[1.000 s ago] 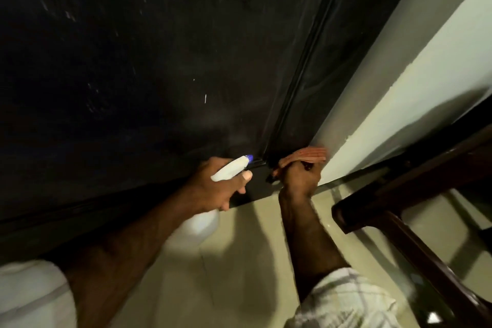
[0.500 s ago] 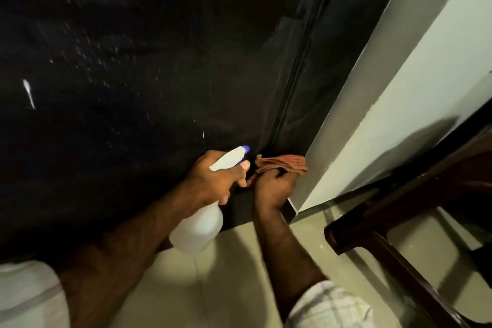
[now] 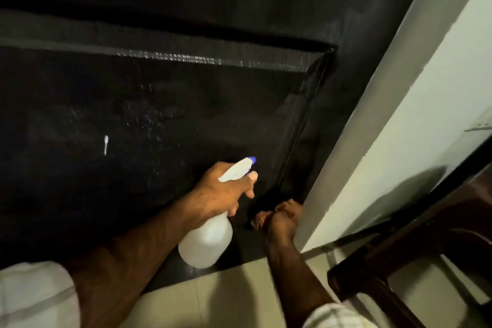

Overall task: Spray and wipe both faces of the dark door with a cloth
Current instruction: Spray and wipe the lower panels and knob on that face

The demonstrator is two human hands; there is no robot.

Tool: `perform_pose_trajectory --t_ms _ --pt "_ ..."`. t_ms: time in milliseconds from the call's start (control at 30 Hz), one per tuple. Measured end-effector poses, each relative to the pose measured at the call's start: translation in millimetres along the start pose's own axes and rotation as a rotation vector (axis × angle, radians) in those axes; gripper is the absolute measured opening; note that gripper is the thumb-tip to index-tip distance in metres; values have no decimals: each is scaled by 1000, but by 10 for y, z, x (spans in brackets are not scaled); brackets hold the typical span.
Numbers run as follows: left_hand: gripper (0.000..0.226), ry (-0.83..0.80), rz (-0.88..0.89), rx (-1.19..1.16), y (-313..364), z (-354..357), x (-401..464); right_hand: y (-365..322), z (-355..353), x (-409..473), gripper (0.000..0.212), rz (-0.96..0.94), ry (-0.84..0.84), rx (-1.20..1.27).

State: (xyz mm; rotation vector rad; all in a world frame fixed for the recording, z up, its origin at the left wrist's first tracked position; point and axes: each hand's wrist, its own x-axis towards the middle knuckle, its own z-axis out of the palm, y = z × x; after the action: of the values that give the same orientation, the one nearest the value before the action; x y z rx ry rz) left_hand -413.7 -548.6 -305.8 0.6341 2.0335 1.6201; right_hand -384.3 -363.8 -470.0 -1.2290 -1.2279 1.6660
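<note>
The dark door [image 3: 165, 104] fills the view, droplets glistening on its recessed panel, the pale wall [image 3: 415, 141] running alongside at right. Left hand [image 3: 223, 192] is clenched round the neck of the white spray bottle [image 3: 207, 242], blue nozzle aimed at the panel. Right hand [image 3: 283, 221] bunches the reddish cloth [image 3: 262, 218] against the door's bottom corner, above the floor [image 3: 226, 301].
</note>
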Motion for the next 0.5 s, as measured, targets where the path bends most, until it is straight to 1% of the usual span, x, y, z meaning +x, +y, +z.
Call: perform_pose_trajectory --t_ms 67,100,167,200,233,300,333,367,400,433,467,500 --pt "28 -18 -12 -13 161 -46 -66 -309 6 -157 23 37 -195 24" --pt "28 -21 -3 -16 247 -66 -84 -573 36 -216 29 -59 -176 7" --pt "30 -12 43 -18 480 -100 -74 -1221 171 -380 45 -387 -48 48" --pt "30 -7 69 -16 615 -99 -39 -1571 233 -439 47 -568 52 44" --pt "28 -3 89 -16 734 -117 -11 -1875 302 -539 46 -745 111 6" --pt "26 -4 111 -15 960 -136 29 -2318 346 -640 41 -1046 138 -84" --pt "26 -12 116 -7 1045 -119 39 -2414 322 -615 39 -1146 136 -117" --pt "27 -16 115 5 1112 -102 42 -2414 269 -596 36 -1199 149 -144" --pt "28 -8 112 9 1155 -80 46 -2271 229 -501 36 -1201 145 -154" --pt "29 6 104 9 1184 -69 49 -2099 202 -432 39 -1117 144 -156" --pt "30 21 92 -2 1201 -64 41 -1893 189 -377 48 -962 136 -134" --pt "28 28 73 -19 1206 -48 35 -1673 131 -355 57 -730 122 -103"
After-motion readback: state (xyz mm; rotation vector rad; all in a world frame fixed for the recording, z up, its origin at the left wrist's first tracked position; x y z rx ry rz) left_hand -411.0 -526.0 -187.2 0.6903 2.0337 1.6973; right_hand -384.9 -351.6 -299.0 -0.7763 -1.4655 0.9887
